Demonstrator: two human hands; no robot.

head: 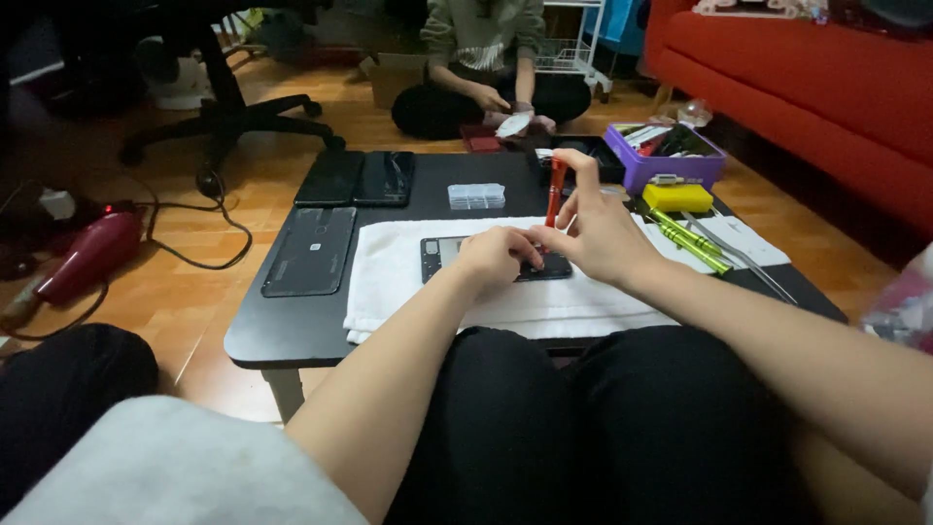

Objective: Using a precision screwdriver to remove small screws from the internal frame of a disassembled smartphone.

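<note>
Far to your left on the floor lies a red hair dryer point(92, 255) with its cord, well apart from the low black table point(292, 331). On the table's left part a dark phone back panel point(312, 250) lies flat, with two more dark phones point(358, 178) beyond it. Your left hand point(496, 255) rests with its fingers curled down on the opened phone point(442, 257) that lies on the white towel point(389, 272); the hand covers the phone's middle, so what the fingertips press is hidden. Just beside it, your right hand point(598, 228) pinches a red screwdriver point(555, 192) upright, its tip lost behind the left hand's fingers. A small clear parts box point(476, 196) sits behind the towel. To the right lie green screwdrivers point(685, 236), a yellow box point(677, 197) and a purple tool tray point(666, 167) near the table's far corner. Bare towel lies in front of both hands up to the near edge. A seated person point(481, 58) across the table is cut off at the top.
</note>
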